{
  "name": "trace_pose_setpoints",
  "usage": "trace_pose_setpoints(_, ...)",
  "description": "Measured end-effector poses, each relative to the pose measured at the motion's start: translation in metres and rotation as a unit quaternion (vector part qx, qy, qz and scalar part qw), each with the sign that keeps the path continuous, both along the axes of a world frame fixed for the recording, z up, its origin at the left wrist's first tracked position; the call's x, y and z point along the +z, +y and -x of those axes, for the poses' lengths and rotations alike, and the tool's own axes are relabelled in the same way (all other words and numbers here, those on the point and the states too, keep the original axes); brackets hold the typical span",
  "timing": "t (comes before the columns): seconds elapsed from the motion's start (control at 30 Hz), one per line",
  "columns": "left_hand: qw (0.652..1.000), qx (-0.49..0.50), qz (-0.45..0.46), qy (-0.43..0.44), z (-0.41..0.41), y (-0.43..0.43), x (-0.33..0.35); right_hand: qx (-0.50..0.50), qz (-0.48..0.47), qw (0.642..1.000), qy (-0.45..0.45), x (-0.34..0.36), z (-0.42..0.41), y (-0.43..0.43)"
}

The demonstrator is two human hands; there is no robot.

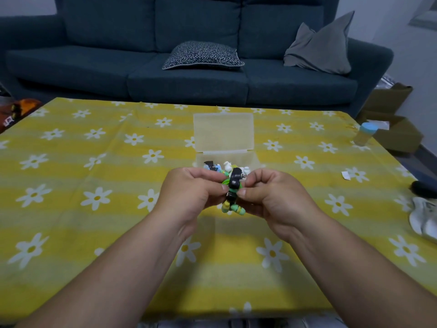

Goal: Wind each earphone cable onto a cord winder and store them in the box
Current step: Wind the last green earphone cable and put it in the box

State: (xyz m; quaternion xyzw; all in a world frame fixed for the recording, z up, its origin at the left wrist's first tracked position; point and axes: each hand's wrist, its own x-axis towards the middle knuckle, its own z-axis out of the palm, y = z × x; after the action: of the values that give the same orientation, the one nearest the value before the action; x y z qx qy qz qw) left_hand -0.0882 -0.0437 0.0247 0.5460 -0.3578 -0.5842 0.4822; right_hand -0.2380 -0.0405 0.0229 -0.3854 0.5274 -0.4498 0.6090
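Head view: across the left of the frame the surface [94,162] lies under a yellow cloth printed with white daisies. At centre, your left grip [189,192] pinches the green earphone cable [224,182] between thumb and curled fingers. The cable is wound round a black cord winder [234,181] held above the cloth, and the green earbuds [237,209] hang just below it. Your right grip [276,197] pinches the winder from the other side, thumb tip against it. Just behind your hands the clear box [223,131] stands with its lid raised, and other wound earphones [227,165] in black, blue and white lie inside. Further right are a paper scrap [346,175], a blue-capped bottle [365,134] and a white shoe [423,218].
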Motion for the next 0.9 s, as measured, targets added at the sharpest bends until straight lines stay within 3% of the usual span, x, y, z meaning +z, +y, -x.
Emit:
trace_pose_setpoints(0.13,0.997,0.012,-0.076,0.009,0.004,-0.002,-0.01,0.004,-0.063,0.998,-0.011,-0.01,0.0,-0.004)
trace_pose_setpoints(0.27,0.994,-0.017,-0.101,-0.042,0.002,-0.011,-0.015,0.002,-0.104,0.995,-0.014,-0.012,0.002,-0.012)
trace_pose_setpoints(0.43,0.994,0.009,-0.111,0.021,0.008,-0.023,-0.019,0.026,-0.094,0.994,-0.052,-0.01,0.0,-0.022)
trace_pose_setpoints(0.6,0.997,0.049,-0.058,0.013,0.018,-0.043,-0.026,-0.022,0.003,0.993,0.117,-0.016,0.0,-0.049)
trace_pose_setpoints(0.67,0.995,0.091,-0.017,-0.031,0.015,-0.054,-0.027,-0.077,0.065,0.957,0.272,-0.02,0.007,-0.068)
trace_pose_setpoints(0.73,0.989,0.126,0.012,-0.075,0.008,-0.063,-0.027,-0.108,0.102,0.898,0.414,-0.023,0.015,-0.083)
trace_pose_setpoints(0.9,0.981,0.141,0.034,-0.129,-0.009,-0.077,-0.031,-0.082,0.128,0.821,0.55,-0.037,0.016,-0.102)
